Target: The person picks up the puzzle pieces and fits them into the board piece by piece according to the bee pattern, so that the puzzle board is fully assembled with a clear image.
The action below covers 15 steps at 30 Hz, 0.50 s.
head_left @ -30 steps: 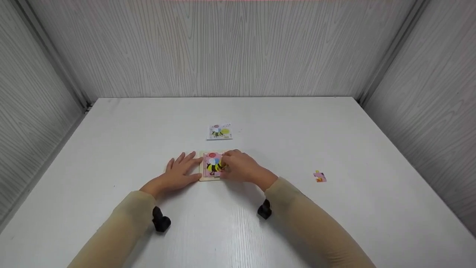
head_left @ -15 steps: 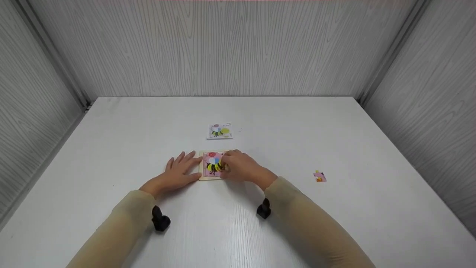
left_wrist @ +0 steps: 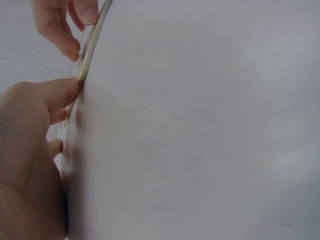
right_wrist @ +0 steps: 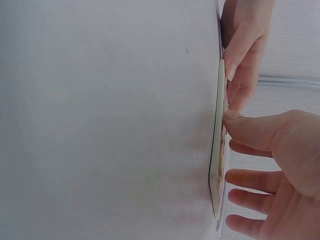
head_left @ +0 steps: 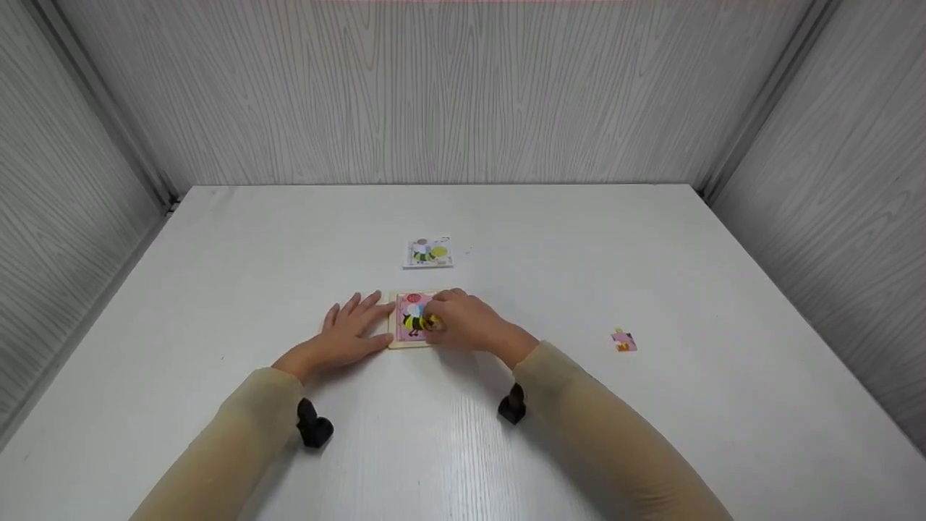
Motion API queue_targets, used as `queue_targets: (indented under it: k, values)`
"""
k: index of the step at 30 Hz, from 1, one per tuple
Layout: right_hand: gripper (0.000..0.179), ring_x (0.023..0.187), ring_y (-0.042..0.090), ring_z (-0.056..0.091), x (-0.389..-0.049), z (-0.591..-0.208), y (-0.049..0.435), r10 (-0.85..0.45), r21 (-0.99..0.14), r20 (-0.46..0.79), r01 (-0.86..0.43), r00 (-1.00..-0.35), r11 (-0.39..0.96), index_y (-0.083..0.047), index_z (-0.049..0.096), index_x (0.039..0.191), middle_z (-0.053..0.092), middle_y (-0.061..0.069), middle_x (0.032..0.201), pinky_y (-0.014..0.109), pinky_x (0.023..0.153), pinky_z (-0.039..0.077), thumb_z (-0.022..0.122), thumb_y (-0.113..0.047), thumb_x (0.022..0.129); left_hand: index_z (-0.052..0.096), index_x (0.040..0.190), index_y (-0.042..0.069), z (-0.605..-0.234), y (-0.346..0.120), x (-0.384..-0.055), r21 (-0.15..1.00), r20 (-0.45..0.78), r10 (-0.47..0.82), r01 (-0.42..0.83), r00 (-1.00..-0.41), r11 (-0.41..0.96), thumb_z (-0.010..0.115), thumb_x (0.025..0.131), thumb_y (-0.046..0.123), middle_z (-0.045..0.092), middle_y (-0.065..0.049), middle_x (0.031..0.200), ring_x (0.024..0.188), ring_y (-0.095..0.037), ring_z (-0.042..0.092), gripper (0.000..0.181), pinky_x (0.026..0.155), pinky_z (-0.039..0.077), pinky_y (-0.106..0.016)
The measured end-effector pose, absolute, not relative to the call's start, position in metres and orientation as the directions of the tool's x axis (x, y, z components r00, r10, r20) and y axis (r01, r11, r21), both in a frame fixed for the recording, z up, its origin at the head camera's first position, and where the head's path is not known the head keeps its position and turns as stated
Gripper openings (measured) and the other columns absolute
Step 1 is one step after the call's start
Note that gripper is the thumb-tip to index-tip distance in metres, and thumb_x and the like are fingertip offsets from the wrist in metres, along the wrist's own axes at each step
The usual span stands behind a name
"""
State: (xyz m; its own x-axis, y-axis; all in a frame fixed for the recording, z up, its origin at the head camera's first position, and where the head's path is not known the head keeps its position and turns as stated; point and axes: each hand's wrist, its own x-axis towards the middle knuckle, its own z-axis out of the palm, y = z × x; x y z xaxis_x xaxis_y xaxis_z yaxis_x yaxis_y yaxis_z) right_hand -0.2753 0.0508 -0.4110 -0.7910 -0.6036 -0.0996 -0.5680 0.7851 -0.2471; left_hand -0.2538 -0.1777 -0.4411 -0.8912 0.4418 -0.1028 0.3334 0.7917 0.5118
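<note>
A small square jigsaw puzzle (head_left: 405, 334) with a bee picture on pink lies in a pale wooden frame (head_left: 392, 343) at mid-table. My left hand (head_left: 349, 340) lies spread beside it, with thumb and forefinger against the frame's left edge. My right hand (head_left: 466, 322) bends over the right part of the puzzle and covers it. Between its thumb and forefinger shows a yellow and black puzzle piece (head_left: 435, 323), which they pinch at the picture. In the right wrist view, the thumb (right_wrist: 245, 127) reaches the frame's near edge (right_wrist: 216, 165) and the other fingers hang near the surface.
A loose pink puzzle piece (head_left: 623, 340) with a yellow tab lies on the white table (head_left: 550, 405) to the right. Behind the frame lies a card (head_left: 428, 253) with a similar bee picture. Grey wood-grain panels (head_left: 463, 94) stand at the back and sides.
The right hand shifts slightly left over the puzzle, and more of the yellow and black piece shows at its fingertips. The left hand keeps its place on the frame's edge.
</note>
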Motion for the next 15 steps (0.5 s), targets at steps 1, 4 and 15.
queue_targets:
  k: [1, 4, 15]
  values:
    - [0.033, 0.117, 0.02, 0.045, -0.2754, -0.4109, 0.0509, -0.614, -0.248, -0.096, -0.579, -0.783, 0.777, -0.018, 0.065, 0.118, 0.054, 0.004, 0.126, 0.035, 0.101, 0.036, 0.065, -0.032, 0.087, 0.026, 0.148, 0.018, -0.4406, -0.1777, -0.2537, 0.511, -0.106, 0.44, 0.331, -0.892, 0.794, 0.045, 0.095, 0.046, 0.008, -0.013, 0.155, 0.139, -0.037, -0.004, 0.063, 0.105, -0.009, -0.058]
    - [0.03, 0.115, 0.02, 0.047, -0.2761, -0.4114, 0.0521, -0.662, -0.249, -0.073, -0.629, -0.746, 0.736, -0.02, 0.067, 0.117, 0.055, 0.004, 0.123, 0.034, 0.099, 0.037, 0.063, -0.029, 0.089, 0.027, 0.148, 0.017, -0.4407, -0.1775, -0.2542, 0.51, -0.102, 0.44, 0.332, -0.892, 0.793, 0.046, 0.095, 0.045, 0.008, -0.013, 0.155, 0.139, -0.038, -0.004, 0.063, 0.104, -0.01, -0.058]
    - [0.029, 0.114, 0.021, 0.046, -0.2767, -0.4112, 0.052, -0.679, -0.242, -0.082, -0.647, -0.729, 0.723, -0.021, 0.067, 0.117, 0.055, 0.005, 0.124, 0.033, 0.099, 0.038, 0.063, -0.027, 0.089, 0.028, 0.147, 0.018, -0.44, -0.1752, -0.254, 0.507, -0.12, 0.421, 0.309, -0.899, 0.805, 0.047, 0.094, 0.045, 0.008, -0.012, 0.155, 0.139, -0.037, -0.005, 0.063, 0.104, -0.01, -0.059]
